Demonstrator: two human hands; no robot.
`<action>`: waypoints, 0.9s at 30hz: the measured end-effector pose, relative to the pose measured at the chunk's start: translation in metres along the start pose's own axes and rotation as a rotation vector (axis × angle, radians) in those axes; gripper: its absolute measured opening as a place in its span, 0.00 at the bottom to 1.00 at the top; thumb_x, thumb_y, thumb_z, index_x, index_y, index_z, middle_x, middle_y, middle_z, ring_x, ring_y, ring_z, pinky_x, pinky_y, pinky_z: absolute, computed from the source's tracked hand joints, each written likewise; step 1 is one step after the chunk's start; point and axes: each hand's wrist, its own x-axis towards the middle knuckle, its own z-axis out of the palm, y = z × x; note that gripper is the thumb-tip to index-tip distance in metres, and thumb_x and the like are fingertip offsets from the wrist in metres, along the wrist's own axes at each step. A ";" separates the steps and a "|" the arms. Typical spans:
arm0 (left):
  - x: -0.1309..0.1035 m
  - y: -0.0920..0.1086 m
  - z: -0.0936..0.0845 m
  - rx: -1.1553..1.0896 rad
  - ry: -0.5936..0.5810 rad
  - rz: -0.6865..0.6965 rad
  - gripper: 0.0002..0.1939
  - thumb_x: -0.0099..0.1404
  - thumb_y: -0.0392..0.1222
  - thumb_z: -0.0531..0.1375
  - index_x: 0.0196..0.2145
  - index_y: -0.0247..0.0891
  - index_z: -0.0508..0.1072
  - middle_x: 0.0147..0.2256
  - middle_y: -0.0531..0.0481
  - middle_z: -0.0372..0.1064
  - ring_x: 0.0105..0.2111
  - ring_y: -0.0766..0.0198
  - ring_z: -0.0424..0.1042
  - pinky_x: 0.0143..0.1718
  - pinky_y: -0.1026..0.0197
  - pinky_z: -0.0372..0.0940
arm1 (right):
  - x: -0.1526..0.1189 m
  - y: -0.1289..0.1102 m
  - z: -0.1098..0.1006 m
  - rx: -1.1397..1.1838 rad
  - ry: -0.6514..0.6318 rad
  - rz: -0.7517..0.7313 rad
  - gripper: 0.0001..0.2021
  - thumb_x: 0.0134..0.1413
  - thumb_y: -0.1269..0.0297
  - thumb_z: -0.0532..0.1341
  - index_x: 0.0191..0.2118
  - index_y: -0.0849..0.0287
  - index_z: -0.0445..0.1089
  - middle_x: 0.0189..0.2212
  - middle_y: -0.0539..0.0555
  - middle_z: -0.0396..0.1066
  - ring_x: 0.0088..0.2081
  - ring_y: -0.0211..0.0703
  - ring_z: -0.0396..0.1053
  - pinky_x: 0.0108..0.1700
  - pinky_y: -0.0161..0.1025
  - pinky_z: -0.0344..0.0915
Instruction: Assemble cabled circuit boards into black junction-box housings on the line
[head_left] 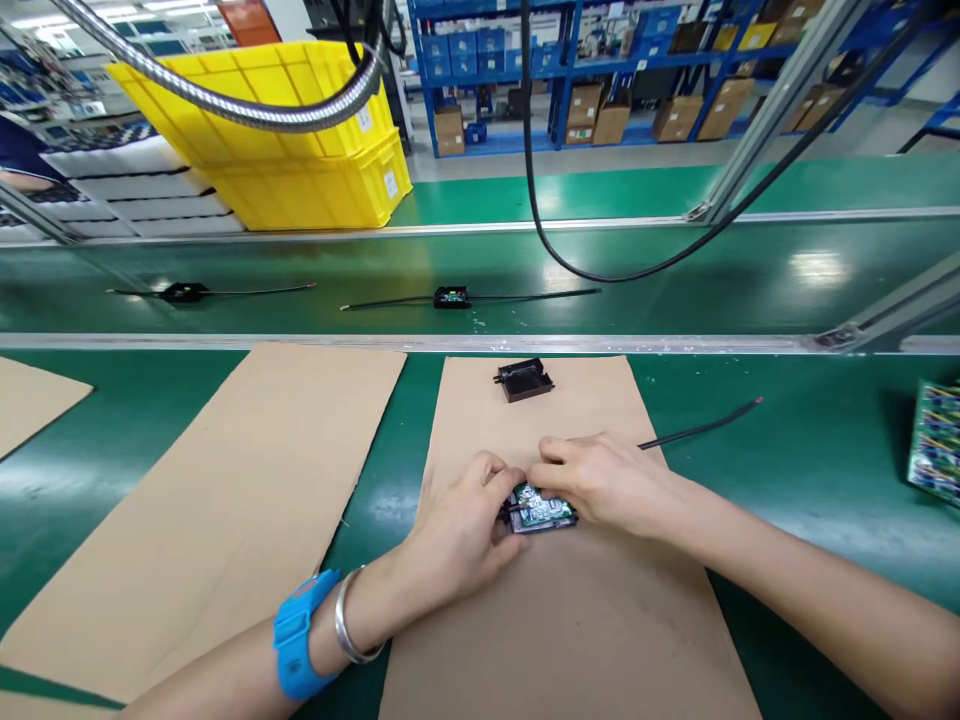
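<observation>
A green circuit board [541,510] sits in a small black case on the cardboard sheet [570,620] in front of me. My left hand [472,520] grips the left end of the case, thumb on the near side and fingers on the far side. The fingers of my right hand [600,480] are curled and press on the board's upper right part; the fingertips are partly hidden. From beneath that hand a black cable [701,430] runs out to the right, its end reddish. Beyond both hands lies an open black plastic case half [523,380].
On the strip behind the metal rail lie a cabled board unit [451,297] and a dark cabled unit [184,292]. Yellow crates [300,180] stand at back left. A black cable [536,190] hangs low overhead. Stacked circuit boards [936,440] are at far right; another cardboard sheet [217,520] lies left.
</observation>
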 end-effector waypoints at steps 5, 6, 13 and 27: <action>0.002 -0.004 -0.007 -0.065 -0.015 0.002 0.31 0.55 0.39 0.66 0.56 0.47 0.63 0.48 0.48 0.63 0.44 0.54 0.69 0.45 0.51 0.66 | -0.002 -0.003 0.007 -0.049 -0.029 -0.080 0.10 0.58 0.76 0.53 0.38 0.55 0.68 0.34 0.50 0.65 0.25 0.35 0.59 0.24 0.39 0.37; 0.002 -0.004 -0.008 -0.068 -0.023 0.001 0.32 0.55 0.39 0.66 0.56 0.48 0.63 0.48 0.48 0.63 0.44 0.54 0.69 0.45 0.51 0.66 | -0.002 -0.005 0.008 -0.049 -0.040 -0.070 0.09 0.58 0.76 0.54 0.38 0.56 0.68 0.34 0.50 0.66 0.25 0.35 0.59 0.24 0.39 0.37; 0.002 -0.004 -0.006 -0.038 -0.061 -0.010 0.31 0.57 0.42 0.66 0.57 0.49 0.63 0.49 0.48 0.63 0.43 0.55 0.69 0.46 0.49 0.65 | -0.001 -0.020 0.007 0.019 -0.054 0.102 0.04 0.61 0.67 0.58 0.35 0.56 0.69 0.32 0.50 0.63 0.23 0.34 0.56 0.24 0.38 0.35; -0.002 0.003 -0.026 0.104 -0.093 -0.056 0.06 0.63 0.34 0.55 0.29 0.39 0.68 0.29 0.51 0.72 0.29 0.59 0.72 0.29 0.60 0.61 | -0.001 -0.025 0.009 0.084 -0.007 0.168 0.04 0.60 0.69 0.59 0.36 0.53 0.71 0.31 0.50 0.57 0.23 0.35 0.54 0.22 0.35 0.38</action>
